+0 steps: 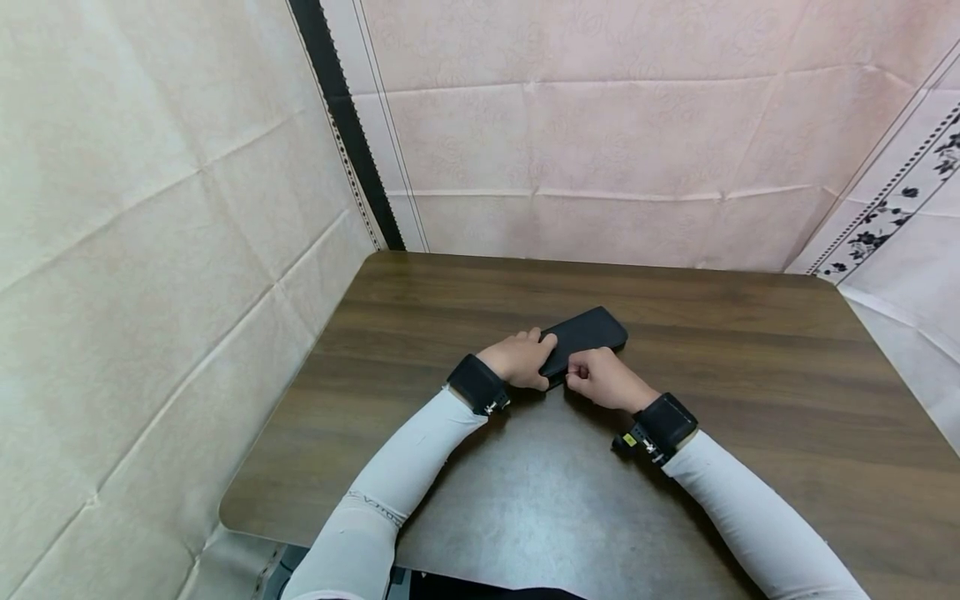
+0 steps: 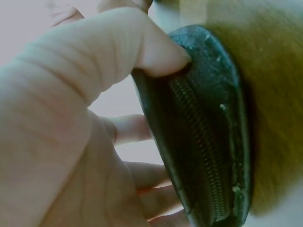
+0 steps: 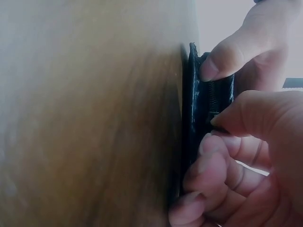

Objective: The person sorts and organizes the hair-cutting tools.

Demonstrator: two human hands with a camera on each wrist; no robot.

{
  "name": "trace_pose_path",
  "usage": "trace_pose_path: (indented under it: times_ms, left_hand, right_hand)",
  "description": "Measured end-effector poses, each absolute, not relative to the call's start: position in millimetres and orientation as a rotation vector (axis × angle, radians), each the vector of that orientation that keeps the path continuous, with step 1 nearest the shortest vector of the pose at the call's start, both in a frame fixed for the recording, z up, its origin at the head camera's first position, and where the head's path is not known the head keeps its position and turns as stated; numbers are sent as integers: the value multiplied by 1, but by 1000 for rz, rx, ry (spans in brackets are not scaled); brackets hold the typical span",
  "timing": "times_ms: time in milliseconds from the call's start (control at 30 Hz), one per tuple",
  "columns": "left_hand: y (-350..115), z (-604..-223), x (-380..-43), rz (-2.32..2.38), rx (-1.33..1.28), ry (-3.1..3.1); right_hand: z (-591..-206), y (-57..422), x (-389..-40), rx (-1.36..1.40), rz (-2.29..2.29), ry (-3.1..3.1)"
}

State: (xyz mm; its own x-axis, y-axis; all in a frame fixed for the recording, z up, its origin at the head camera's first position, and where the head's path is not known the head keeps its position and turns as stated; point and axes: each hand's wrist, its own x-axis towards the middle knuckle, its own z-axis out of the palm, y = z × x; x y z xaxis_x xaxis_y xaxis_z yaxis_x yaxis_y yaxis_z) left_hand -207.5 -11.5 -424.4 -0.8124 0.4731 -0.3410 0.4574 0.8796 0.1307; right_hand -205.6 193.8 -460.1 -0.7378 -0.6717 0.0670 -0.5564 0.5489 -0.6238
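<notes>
A black zippered wallet (image 1: pixel 588 333) lies at a slant on the wooden table, with both hands at its near end. My left hand (image 1: pixel 522 360) grips its left corner. In the left wrist view, the left thumb presses beside the toothed zipper (image 2: pixel 201 146) on the wallet's edge, and the other fingers spread along the far side. My right hand (image 1: pixel 606 379) is at the near right edge with fingers curled. The right wrist view shows its thumb and forefinger pinching at the zipper, where the small pull (image 3: pixel 214 116) is mostly hidden between them.
The brown wooden table (image 1: pixel 750 375) has rounded corners and reaches back to a pale cloth-covered wall (image 1: pixel 637 167). Another cloth wall (image 1: pixel 150 250) stands close along the left side. A black band is on each wrist, below white sleeves.
</notes>
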Motion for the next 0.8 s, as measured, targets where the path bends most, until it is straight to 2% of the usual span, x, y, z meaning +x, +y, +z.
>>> trace_pose_path:
  times_ms: [800]
  left_hand:
    - [-11,-425,-208,50,670,2688]
  right_hand:
    - [-459,193,-205,-1006,-940,2653]
